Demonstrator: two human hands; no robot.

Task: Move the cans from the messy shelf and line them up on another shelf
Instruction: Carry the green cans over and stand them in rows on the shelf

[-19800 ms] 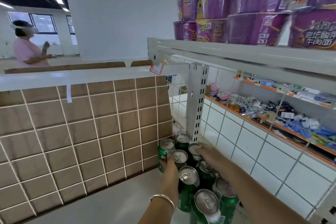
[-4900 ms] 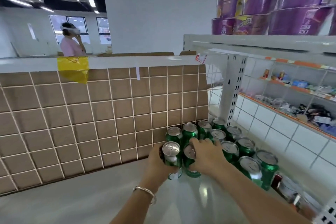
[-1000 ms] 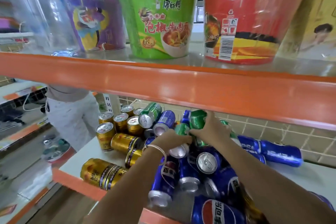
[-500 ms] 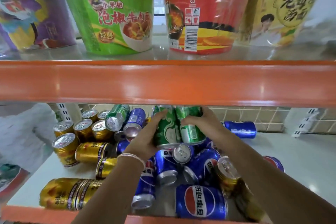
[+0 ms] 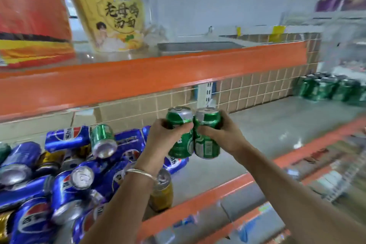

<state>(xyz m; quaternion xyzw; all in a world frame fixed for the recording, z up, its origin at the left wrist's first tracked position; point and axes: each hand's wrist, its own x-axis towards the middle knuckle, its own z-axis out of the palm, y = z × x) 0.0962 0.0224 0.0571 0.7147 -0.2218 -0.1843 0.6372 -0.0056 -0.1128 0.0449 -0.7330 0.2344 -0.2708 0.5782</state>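
Task part-done: the left hand curls round one green can and the right hand round a second green can, both upright and touching above the grey shelf, while lined-up green cans stand far right and a jumbled can heap lies unsorted at left.

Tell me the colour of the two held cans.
Both cans are green with silver tops; head view.

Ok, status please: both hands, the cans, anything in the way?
Left hand grips left green can, right hand grips right green can. Both upright, touching, held clear of the pile. Far right, green row stands; bare shelf between.
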